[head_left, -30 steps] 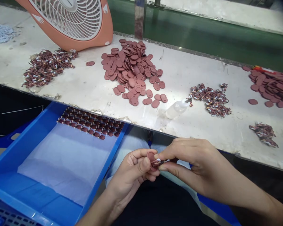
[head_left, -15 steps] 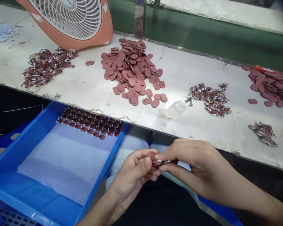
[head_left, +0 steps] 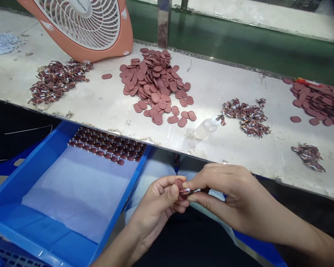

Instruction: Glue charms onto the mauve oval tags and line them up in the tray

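Observation:
My left hand (head_left: 157, 203) pinches a reddish-brown oval tag (head_left: 179, 183) between thumb and fingers, low in front of my lap. Against the face of that tag lies a small brown-and-white knotted piece (head_left: 186, 191). My right hand (head_left: 229, 191) closes thumb and forefinger on this piece, pressing it to the tag; the fingertips partly hide it. A heap of similar oval tags (head_left: 156, 79) sits on the workbench (head_left: 105, 107) ahead. Piles of small knotted pieces lie at the left (head_left: 57, 79) and at the right (head_left: 246, 115).
Below the bench edge at left, a blue tray (head_left: 122, 202) holds a white sheet (head_left: 72, 189) and rows of assembled tags (head_left: 108, 144). A translucent squeeze bottle (head_left: 206, 128) lies near the bench edge. An orange fan (head_left: 108, 52) stands at the back left. More tags (head_left: 320, 100) lie far right.
The view has shifted very slightly. Both hands keep the same grip on the tag and the knotted piece, with no clear movement.

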### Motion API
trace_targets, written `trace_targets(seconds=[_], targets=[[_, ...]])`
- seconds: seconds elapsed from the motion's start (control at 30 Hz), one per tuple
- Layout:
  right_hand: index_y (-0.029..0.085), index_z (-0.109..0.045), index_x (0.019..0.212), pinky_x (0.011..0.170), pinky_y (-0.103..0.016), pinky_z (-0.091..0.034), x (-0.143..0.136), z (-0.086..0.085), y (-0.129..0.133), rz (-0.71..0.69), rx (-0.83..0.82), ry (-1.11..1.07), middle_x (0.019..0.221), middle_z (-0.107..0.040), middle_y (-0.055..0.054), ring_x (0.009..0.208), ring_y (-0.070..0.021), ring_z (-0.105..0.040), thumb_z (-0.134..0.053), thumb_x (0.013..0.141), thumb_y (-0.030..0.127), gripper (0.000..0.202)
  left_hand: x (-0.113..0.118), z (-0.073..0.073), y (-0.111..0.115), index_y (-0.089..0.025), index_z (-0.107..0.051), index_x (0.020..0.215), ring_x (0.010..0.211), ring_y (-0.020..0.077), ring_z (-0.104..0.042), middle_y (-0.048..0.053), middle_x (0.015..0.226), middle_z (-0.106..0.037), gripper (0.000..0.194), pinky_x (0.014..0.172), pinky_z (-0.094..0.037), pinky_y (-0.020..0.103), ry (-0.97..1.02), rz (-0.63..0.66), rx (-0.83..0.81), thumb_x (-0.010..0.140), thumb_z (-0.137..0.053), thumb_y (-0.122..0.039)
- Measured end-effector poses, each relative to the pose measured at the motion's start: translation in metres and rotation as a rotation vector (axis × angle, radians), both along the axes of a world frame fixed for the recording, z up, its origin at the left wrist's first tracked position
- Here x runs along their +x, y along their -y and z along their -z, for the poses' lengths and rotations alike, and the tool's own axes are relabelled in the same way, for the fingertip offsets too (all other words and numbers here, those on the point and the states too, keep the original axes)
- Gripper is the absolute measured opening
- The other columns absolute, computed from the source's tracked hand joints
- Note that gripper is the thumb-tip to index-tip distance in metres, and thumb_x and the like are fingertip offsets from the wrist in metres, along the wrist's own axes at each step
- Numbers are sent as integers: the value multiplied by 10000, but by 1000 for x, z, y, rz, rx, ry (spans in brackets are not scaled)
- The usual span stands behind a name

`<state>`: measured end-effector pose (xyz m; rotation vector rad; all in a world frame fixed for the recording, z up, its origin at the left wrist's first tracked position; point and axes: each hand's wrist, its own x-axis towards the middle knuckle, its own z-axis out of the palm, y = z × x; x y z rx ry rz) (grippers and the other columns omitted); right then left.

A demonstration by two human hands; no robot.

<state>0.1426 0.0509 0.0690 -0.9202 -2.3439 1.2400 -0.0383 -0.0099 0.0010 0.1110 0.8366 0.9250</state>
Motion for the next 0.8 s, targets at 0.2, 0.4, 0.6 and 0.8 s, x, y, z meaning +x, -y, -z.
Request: trace_targets(seconds=[0.2, 0.4, 0.6, 0.8], targets=[[215, -673, 1042, 724, -253, -518, 1, 1, 0, 10, 17, 6, 896, -743, 1, 793, -130, -667, -608, 932, 144, 146, 0, -3, 1, -140, -755, 870, 537, 66, -578, -11, 615, -637, 375, 532, -476, 149, 5, -3, 11, 639, -888, -405], [230, -677, 1046, 724, -231, -514, 0, 0, -2, 10, 24, -14, 902, -747, 9, 807, -123, -674, -626, 922, 139, 162, -3, -2, 0, -142, -754, 873, 539, 67, -582, -6, 622, -646, 370, 554, -485, 154, 8, 20, 38, 650, -881, -409], [252, -657, 1067, 760, -197, -503, -2, -5, 2, 3, 11, -54, 941, -742, 42, 822, -90, -665, -654, 920, 153, 177, -10, 3, 2, -140, -765, 921, 566, 77, -630, 23, 691, -705, 346, 556, -505, 144, 80, 35, 102, 693, -859, -382], [281, -638, 1161, 725, -216, -512, 0, -3, -1, 127, 42, -116, 930, -722, 22, 806, -110, -659, -690, 911, 252, 257, -12, 11, 0, -152, -759, 996, 595, 75, -664, 64, 820, -755, 348, 557, -530, 127, 253, 78, 65, 747, -819, -387]])
